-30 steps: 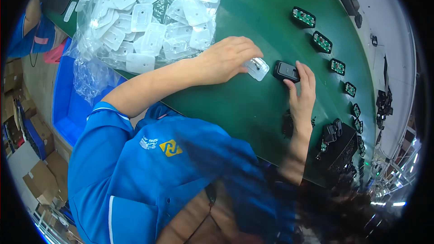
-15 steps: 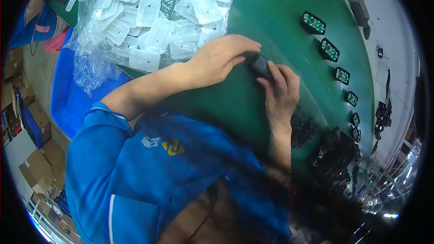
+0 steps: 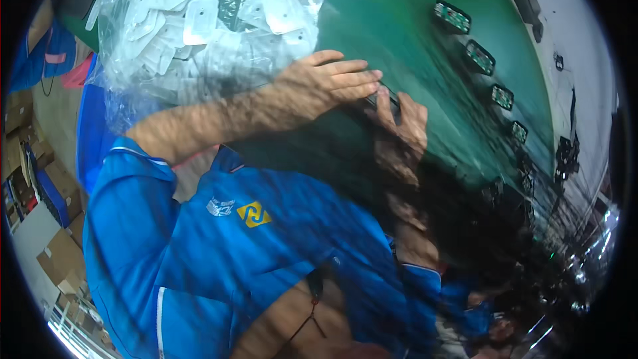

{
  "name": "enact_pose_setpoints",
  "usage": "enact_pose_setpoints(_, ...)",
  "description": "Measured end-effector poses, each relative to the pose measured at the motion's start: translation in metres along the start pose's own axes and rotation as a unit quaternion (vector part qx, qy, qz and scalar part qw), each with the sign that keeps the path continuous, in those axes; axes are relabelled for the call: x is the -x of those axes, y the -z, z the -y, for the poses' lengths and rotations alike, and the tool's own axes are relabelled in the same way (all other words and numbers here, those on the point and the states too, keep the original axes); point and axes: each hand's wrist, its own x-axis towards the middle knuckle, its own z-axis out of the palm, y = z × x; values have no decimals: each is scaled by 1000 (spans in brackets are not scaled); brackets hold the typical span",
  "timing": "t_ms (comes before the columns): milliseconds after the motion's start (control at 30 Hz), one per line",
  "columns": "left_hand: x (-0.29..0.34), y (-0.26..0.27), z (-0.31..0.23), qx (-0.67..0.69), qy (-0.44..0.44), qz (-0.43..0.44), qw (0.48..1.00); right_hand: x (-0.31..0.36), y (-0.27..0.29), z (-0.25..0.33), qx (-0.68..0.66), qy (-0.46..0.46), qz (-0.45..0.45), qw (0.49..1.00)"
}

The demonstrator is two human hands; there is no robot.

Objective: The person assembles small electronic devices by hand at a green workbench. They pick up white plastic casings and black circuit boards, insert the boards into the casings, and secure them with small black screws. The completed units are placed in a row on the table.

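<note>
A small black plastic case [image 3: 395,101] is between my two hands over the green table, mostly covered by fingers. My right hand [image 3: 403,123] grips it from the right, thumb and fingers bent around it. From the left, my left hand [image 3: 332,81] reaches across with its fingers close together, the tips pressed on the case's far end; its thumb is hidden. Dark blurred strands fall across both forearms and veil part of the view. Beyond my left forearm lies a clear plastic bag [image 3: 319,0] of translucent white plastic plates [image 3: 201,21].
Open black cases with green circuit boards [image 3: 480,58] stand in a row along the right side of the green table [image 3: 392,0]. Blurred dark parts [image 3: 505,203] lie nearer on the right. A blue bin [image 3: 90,139] and cardboard boxes [image 3: 60,249] are at the left.
My left hand has closed in on the black case, its fingertips now on it. The view has shifted slightly, and dark strands now cover more of the right side.
</note>
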Motion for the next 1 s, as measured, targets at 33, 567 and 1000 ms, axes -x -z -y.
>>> enact_pose_setpoints(33,0,2,-1,-26,-9,10,1000,2,0,3,5,-18,4,1000)
enact_pose_setpoints(567,-13,-14,-4,-61,-84,-105,989,3,13,-2,-138,-98,-22,985)
enact_pose_setpoints(1000,-53,-1,6,273,146,43,950,-13,17,-21,-393,-214,-22,894)
